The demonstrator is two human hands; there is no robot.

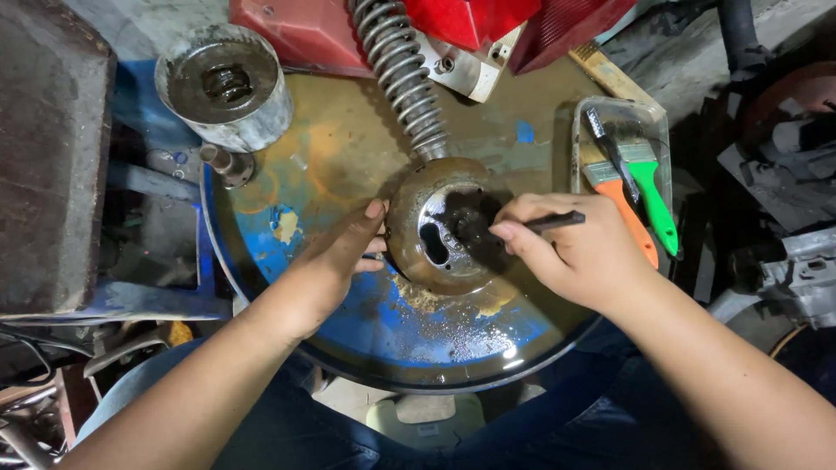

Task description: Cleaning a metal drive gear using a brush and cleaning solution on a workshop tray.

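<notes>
The right hand pinches a slim dark brush handle between thumb and fingertips, its working end down in the greasy centre of a round, rusty metal hub; the bristles are lost in the black grime, so the tip itself is hard to make out. The left hand lies against the hub's left rim, fingers spread loosely and the thumb on top of the edge, apparently to keep the part from turning or sliding under the brush.

The hub sits near the middle of a round blue desk, really a worn, oil-stained drum top, and is joined to a coiled spring shock absorber that runs away to the upper edge. To the right, within easy reach of the brushing hand, a clear plastic tray holds two paintbrushes, one with a green handle and one with an orange handle. At the upper left stands a metal can of dirty liquid with a small spring sunk in it. Red plastic body panels lie beyond.
</notes>
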